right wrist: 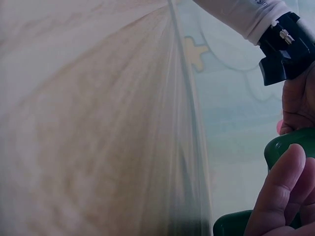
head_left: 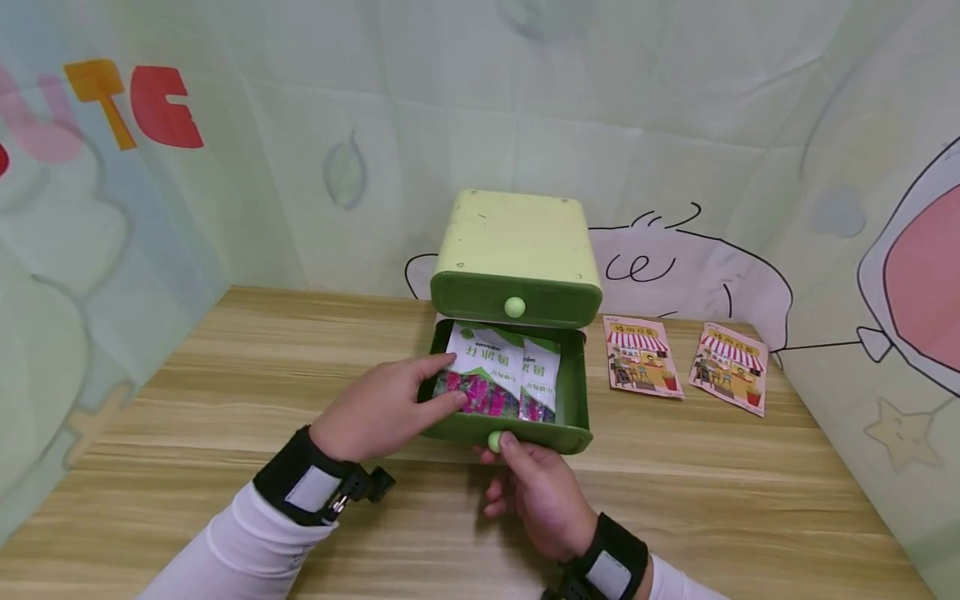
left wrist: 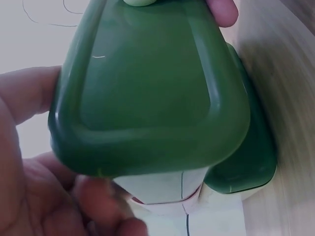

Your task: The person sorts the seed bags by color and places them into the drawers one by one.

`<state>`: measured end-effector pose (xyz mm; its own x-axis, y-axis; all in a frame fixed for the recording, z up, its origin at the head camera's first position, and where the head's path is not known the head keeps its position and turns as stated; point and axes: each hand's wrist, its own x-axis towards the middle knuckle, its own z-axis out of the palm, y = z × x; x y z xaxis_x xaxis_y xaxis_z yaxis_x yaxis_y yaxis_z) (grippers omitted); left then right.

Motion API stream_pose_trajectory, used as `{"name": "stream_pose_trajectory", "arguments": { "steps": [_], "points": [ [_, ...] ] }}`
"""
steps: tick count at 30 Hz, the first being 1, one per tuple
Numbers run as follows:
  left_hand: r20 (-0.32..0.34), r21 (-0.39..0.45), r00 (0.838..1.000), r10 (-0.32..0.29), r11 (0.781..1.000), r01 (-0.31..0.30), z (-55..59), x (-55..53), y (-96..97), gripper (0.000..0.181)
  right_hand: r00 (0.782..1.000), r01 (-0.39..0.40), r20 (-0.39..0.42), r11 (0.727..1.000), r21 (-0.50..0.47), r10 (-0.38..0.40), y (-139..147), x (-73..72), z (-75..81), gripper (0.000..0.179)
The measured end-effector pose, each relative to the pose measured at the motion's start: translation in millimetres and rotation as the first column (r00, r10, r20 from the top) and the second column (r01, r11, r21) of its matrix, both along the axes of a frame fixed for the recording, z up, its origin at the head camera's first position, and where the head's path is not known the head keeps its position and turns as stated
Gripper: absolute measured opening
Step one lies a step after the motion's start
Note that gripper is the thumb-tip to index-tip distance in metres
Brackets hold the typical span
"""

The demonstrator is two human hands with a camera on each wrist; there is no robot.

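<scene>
In the head view, a pulled-out green drawer (head_left: pixel 577 375) holds white, green and magenta printed packets (head_left: pixel 487 367). My left hand (head_left: pixel 382 408) reaches over its left rim; thumb and forefinger are extended and apart, their tips near the packets. The other fingers, partly blurred in the left wrist view, are bent beside the drawer front (left wrist: pixel 147 78). Under that front, my right hand (head_left: pixel 543 496) pinches the round light-green knob (head_left: pixel 495 442) between thumb and forefinger, its remaining fingers loose. The right wrist view shows only a few right-hand fingers (right wrist: pixel 280 191).
The drawer belongs to a small pale-yellow cabinet (head_left: pixel 517 233), whose upper green front (head_left: pixel 472 296) is closed. Another green front (left wrist: pixel 251 167) lies lower, nearer the table. Two pink shop-printed packets (head_left: pixel 641 357) lie right on the wooden table (head_left: pixel 712 492). A printed cloth (head_left: pixel 285 167) stands behind.
</scene>
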<state>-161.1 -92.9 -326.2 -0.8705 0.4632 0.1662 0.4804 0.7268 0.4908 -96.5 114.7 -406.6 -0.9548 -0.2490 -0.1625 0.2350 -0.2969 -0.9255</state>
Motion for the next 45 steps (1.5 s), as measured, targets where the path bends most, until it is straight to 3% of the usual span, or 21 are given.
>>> {"name": "stream_pose_trajectory", "arguments": {
  "steps": [9,14,20,27,33,39,45],
  "points": [
    [-0.071,0.017,0.997,0.020,1.000,-0.019,0.8,-0.7,-0.8,0.056,1.000,0.002,-0.006,1.000,-0.003,-0.002,0.1,0.6,0.1,0.034],
    [-0.056,0.090,0.997,0.058,0.994,-0.053,2.1,-2.3,-2.4,0.053,1.000,0.001,-0.004,1.000,0.006,-0.001,0.2,0.7,0.6,0.035],
    [-0.073,0.219,0.991,0.115,0.971,-0.097,2.0,-8.5,-6.9,0.048,1.000,0.004,-0.006,1.000,0.006,-0.004,0.1,0.6,1.0,0.034],
    [-0.019,0.419,0.993,0.118,0.903,-0.100,-6.6,-22.1,-13.3,0.049,1.000,0.001,-0.014,1.000,0.010,-0.001,0.1,0.7,0.9,0.035],
    [0.111,0.530,0.986,0.124,0.832,-0.164,-20.6,-36.1,-18.0,0.057,1.000,0.002,-0.016,1.000,0.011,-0.002,-0.4,0.1,0.6,0.036],
    [0.191,0.635,0.981,0.007,0.762,-0.129,-37.2,-49.8,-17.4,0.062,1.000,-0.001,-0.025,1.000,0.016,0.001,-0.8,0.4,0.4,0.036],
    [0.208,0.689,0.974,-0.094,0.720,-0.078,-51.7,-61.1,-14.1,0.056,0.999,0.010,-0.036,1.000,0.020,-0.009,-0.7,0.7,0.6,0.036]
  ]
}}
